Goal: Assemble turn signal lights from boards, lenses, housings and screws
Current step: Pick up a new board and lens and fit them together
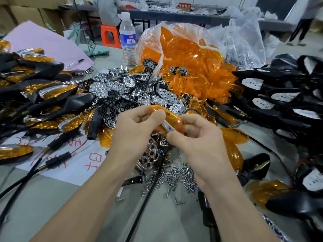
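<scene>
Both my hands hold one orange turn signal lens [172, 119] with a chrome piece under it, above the middle of the table. My left hand [136, 130] grips its far-left end and my right hand [194, 135] pinches its near-right end. Below my hands lies a heap of small silver screws [176, 177]. Chrome reflector boards [125, 88] are piled behind my hands. A clear bag of orange lenses [188, 60] stands further back. Black housings [283, 95] with white boards inside are stacked at the right. Finished lights [52, 95] lie in a pile at the left.
A water bottle [128, 39] stands behind the boards, next to a pink sheet [52, 44] with a marker [75, 63] on it. Black cables [146, 199] cross the near table. A white sheet with red writing [83, 163] lies at the left. A person sits on an orange stool [110, 36] beyond.
</scene>
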Motion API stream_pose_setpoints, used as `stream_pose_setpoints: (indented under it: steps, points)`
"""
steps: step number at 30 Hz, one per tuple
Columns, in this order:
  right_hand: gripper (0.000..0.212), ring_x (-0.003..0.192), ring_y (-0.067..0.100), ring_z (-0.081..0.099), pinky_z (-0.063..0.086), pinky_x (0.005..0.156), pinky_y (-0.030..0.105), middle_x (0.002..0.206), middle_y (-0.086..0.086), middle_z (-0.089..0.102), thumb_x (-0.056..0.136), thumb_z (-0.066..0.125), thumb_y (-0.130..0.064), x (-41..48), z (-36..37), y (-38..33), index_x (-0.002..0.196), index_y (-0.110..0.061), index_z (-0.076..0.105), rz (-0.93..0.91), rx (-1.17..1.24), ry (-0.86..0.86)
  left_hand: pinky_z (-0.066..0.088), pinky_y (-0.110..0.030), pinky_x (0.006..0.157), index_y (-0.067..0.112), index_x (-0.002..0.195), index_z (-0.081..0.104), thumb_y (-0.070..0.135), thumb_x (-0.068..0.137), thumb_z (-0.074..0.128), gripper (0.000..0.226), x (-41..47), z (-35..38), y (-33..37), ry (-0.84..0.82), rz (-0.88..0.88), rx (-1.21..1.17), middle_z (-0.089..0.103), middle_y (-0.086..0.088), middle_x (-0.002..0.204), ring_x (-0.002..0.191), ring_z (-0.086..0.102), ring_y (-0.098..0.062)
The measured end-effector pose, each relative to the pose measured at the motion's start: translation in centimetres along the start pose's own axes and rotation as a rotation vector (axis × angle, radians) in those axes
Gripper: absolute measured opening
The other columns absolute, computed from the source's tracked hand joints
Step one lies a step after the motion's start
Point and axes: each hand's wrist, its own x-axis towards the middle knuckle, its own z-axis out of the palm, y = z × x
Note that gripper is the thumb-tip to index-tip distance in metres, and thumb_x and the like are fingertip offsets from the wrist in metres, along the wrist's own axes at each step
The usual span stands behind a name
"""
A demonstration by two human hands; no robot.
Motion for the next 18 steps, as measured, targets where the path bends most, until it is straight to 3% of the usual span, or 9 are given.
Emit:
stream_pose_setpoints:
  steps: [3,6,10,14,18]
  points:
    - [0.037,0.075,0.015,0.073,0.057,0.070,0.023,0.086,0.004,0.079,0.078,0.081,0.007,0.4,-0.7,-0.4,0.105,-0.018,0.074,0.031,0.274,0.004,0.061,-0.027,0.069,0.029,0.089,0.083,0.044,0.075,0.083,0.020,0.4,-1.1,0.4,-0.079,-0.012,-0.095,0.080,-0.003,0.086,0.075,0.075,-0.014]
    - [0.034,0.075,0.010,0.071,0.054,0.070,0.018,0.084,0.002,0.076,0.083,0.077,0.007,0.4,-0.9,-0.3,0.108,-0.016,0.075,0.006,0.345,-0.039,0.060,-0.035,0.073,0.021,0.095,0.079,0.032,0.071,0.091,0.029,0.3,-1.5,0.4,-0.204,0.006,-0.047,0.079,-0.009,0.088,0.079,0.071,-0.020]
    - [0.036,0.084,0.016,0.073,0.057,0.077,0.025,0.090,0.006,0.078,0.083,0.076,0.007,0.5,-1.5,-0.5,0.108,-0.018,0.077,-0.087,0.280,-0.111,0.058,-0.034,0.078,0.015,0.097,0.080,0.024,0.069,0.092,0.031,0.2,-1.4,0.6,-0.288,-0.010,-0.134,0.077,-0.013,0.091,0.084,0.069,-0.024]
    - [0.038,0.089,0.019,0.074,0.058,0.079,0.028,0.095,0.004,0.079,0.077,0.076,-0.003,0.7,-2.3,-0.7,0.108,-0.026,0.078,-0.229,0.112,-0.136,0.058,-0.049,0.087,0.014,0.099,0.082,0.027,0.073,0.084,0.029,0.0,-1.0,1.0,-0.295,0.016,-0.134,0.078,-0.018,0.098,0.091,0.069,-0.031]
    - [0.054,0.091,0.025,0.074,0.062,0.080,0.042,0.102,0.006,0.079,0.069,0.079,0.006,1.1,-2.8,-0.9,0.113,-0.025,0.077,-0.179,0.146,-0.250,0.059,-0.043,0.082,0.012,0.099,0.083,0.037,0.067,0.093,0.042,0.1,-1.0,1.4,-0.305,0.046,-0.218,0.078,-0.016,0.094,0.089,0.072,-0.029]
